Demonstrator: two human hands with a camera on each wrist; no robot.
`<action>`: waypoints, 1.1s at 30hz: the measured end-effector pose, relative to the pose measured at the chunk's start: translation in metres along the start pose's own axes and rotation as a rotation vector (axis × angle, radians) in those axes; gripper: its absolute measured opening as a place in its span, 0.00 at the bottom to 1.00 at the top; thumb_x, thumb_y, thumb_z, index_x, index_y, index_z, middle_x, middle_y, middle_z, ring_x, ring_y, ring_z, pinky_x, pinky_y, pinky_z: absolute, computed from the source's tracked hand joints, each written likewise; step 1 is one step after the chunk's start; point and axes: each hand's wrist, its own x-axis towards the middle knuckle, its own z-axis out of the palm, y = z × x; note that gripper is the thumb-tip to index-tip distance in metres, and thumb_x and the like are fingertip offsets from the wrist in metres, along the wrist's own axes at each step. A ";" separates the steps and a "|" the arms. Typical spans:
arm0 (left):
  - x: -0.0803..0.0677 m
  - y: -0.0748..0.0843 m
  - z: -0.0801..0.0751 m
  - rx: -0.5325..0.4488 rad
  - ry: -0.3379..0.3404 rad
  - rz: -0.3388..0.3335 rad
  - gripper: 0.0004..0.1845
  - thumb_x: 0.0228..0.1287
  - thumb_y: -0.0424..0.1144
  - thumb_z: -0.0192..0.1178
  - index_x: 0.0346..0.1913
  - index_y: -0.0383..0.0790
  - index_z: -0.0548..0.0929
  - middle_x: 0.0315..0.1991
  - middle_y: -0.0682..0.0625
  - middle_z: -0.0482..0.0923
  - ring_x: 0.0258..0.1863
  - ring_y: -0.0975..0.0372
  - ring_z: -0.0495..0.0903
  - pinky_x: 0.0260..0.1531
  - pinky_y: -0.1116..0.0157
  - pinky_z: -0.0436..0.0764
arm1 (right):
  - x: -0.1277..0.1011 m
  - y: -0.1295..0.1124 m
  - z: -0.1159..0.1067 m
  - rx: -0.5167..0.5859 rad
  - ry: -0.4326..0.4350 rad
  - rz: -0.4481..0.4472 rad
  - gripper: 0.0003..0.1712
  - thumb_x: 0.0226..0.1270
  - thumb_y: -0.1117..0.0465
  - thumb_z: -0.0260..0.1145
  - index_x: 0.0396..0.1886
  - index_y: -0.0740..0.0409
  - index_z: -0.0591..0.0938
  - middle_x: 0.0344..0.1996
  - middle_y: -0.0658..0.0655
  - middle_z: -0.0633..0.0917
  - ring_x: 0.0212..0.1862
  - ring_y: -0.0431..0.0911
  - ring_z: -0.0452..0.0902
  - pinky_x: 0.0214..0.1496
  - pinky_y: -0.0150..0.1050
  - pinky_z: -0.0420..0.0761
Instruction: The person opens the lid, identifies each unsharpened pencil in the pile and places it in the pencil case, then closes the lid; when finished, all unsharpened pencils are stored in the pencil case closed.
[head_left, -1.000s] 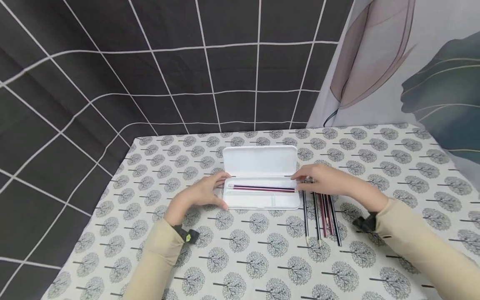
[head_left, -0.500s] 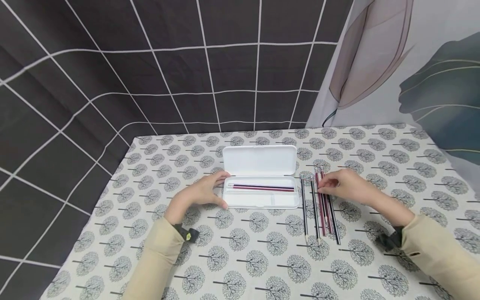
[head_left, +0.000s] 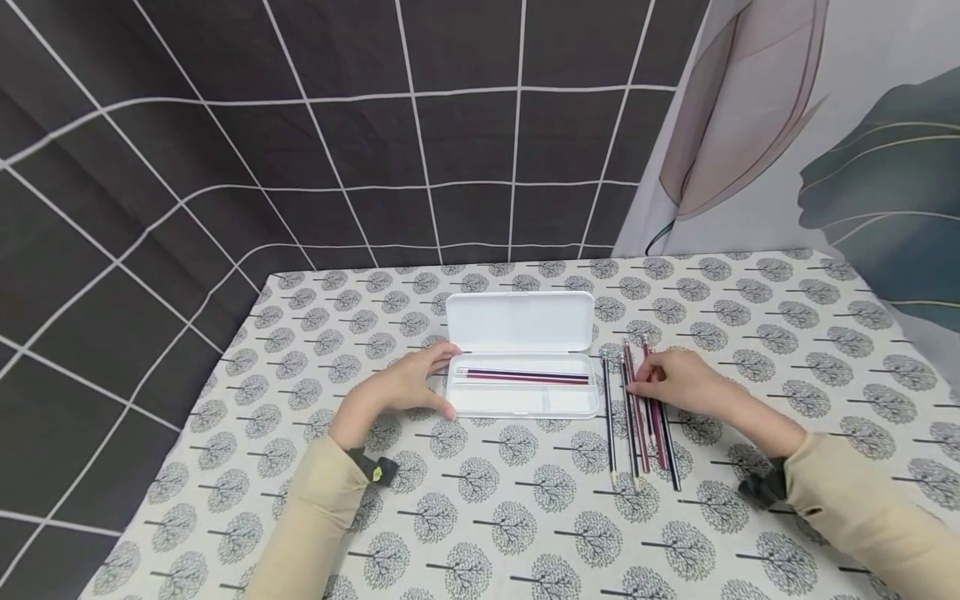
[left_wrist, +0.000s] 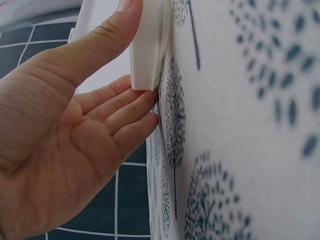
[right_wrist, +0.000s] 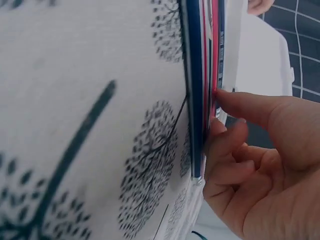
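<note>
A white pencil case [head_left: 498, 402] lies with its lid [head_left: 520, 322] raised at the back. Inside, a dark pencil and a red pencil [head_left: 525, 380] lie lengthwise in the rear part. My left hand [head_left: 408, 383] holds the case's left end, thumb at the front corner and fingers behind; the left wrist view shows the case end [left_wrist: 146, 50] between them. To the right of the case my right hand [head_left: 686, 383] pinches a dark red pencil [head_left: 642, 446] among several others. From the right wrist, a dark blue pencil [right_wrist: 196, 100] is nearest, and my fingertips partly hide the pencils behind it.
A black pencil [head_left: 609, 425] lies between the case and the pinched one; another dark pencil [head_left: 672, 458] is at the group's right. The tree-print cloth [head_left: 480, 517] covers the table, with a dark grid curtain [head_left: 465, 142] behind.
My right hand left the case's right end, moved right to the loose pencils and now draws a dark red one slightly left at its top. My left hand stays at the case.
</note>
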 end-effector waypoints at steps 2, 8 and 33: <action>0.000 0.000 0.000 0.003 0.000 0.000 0.50 0.34 0.39 0.77 0.65 0.38 0.62 0.67 0.38 0.62 0.67 0.52 0.63 0.68 0.58 0.59 | 0.002 -0.003 0.001 -0.017 -0.008 0.018 0.13 0.59 0.53 0.66 0.27 0.59 0.80 0.16 0.48 0.75 0.19 0.41 0.67 0.26 0.33 0.70; -0.002 0.001 -0.001 0.012 0.001 -0.013 0.50 0.34 0.40 0.77 0.65 0.39 0.62 0.67 0.39 0.62 0.67 0.52 0.63 0.69 0.57 0.58 | 0.007 -0.010 0.003 -0.034 -0.030 0.082 0.17 0.60 0.48 0.64 0.27 0.59 0.81 0.22 0.49 0.81 0.21 0.41 0.71 0.30 0.37 0.76; 0.000 -0.003 -0.001 0.010 0.000 -0.026 0.51 0.33 0.41 0.77 0.65 0.40 0.62 0.67 0.41 0.63 0.67 0.54 0.63 0.69 0.59 0.58 | 0.018 -0.009 -0.032 0.449 -0.050 0.065 0.19 0.72 0.58 0.48 0.39 0.73 0.74 0.22 0.54 0.83 0.26 0.43 0.80 0.26 0.30 0.76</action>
